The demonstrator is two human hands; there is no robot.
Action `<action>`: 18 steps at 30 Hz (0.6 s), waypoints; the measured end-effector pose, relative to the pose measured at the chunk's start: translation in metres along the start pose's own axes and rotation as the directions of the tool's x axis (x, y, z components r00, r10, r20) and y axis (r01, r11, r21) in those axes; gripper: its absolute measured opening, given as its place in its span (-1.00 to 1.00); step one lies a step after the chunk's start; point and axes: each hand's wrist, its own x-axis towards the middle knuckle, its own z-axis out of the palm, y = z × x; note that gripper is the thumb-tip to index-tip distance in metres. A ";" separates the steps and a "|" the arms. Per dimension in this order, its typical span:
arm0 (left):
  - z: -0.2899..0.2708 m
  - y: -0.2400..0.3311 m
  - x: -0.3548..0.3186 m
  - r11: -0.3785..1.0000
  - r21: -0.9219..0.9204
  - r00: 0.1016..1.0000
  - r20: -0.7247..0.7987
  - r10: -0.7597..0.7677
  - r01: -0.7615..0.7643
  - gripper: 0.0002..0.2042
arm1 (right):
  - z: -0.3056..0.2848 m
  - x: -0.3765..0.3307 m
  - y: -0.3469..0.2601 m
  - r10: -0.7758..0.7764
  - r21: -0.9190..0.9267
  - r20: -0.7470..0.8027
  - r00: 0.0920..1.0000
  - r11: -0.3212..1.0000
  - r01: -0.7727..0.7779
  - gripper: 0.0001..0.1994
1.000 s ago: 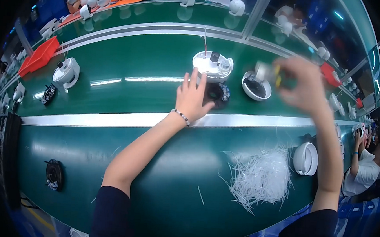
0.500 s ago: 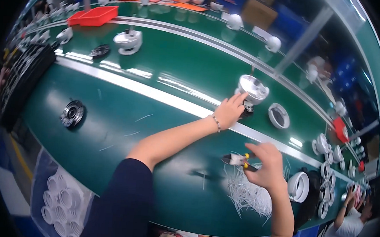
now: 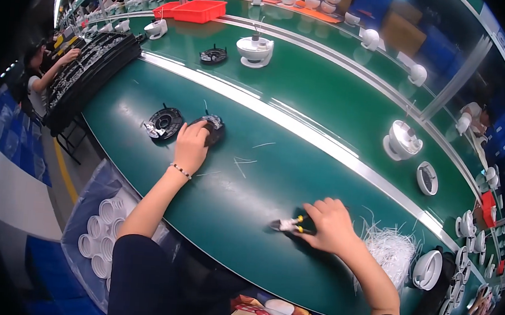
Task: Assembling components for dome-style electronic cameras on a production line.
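Note:
My left hand is closed over the edge of a black round plastic part, which has a pale wire end sticking up from it. A similar black ring-shaped part with shiny silver pieces lies just to its left on the green table. In my right hand is a pair of diagonal cutters with black and yellow handles. Their jaws point left above the table. Several cut white strips lie between the two hands.
A heap of white plastic strips lies beside my right forearm, near a white ring. Beyond the metal rail, white round housings stand on the green belt. A black rack is at the far left; a bag of white rings sits below.
My left hand has gone from beside the white housing on the belt to the table's left part, now with a black round part. The cutters moved left, off the heap. The view has shifted.

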 end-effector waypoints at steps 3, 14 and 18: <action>-0.025 0.004 0.000 0.993 -0.120 1.000 -0.008 -0.020 0.019 -0.47 | 0.032 0.031 -0.001 0.000 -0.037 0.000 1.000 0.999 0.000 -0.52; -0.094 -0.036 -0.223 0.766 -0.226 0.716 -0.271 -0.643 0.602 -0.63 | 0.062 0.091 0.007 0.055 -0.185 -0.180 0.982 0.979 -0.088 -0.59; -0.116 -0.073 -0.368 0.527 0.061 0.531 -0.084 -0.844 0.848 -0.65 | 0.060 0.101 -0.082 -0.090 -0.254 -0.200 0.976 0.966 0.037 -0.35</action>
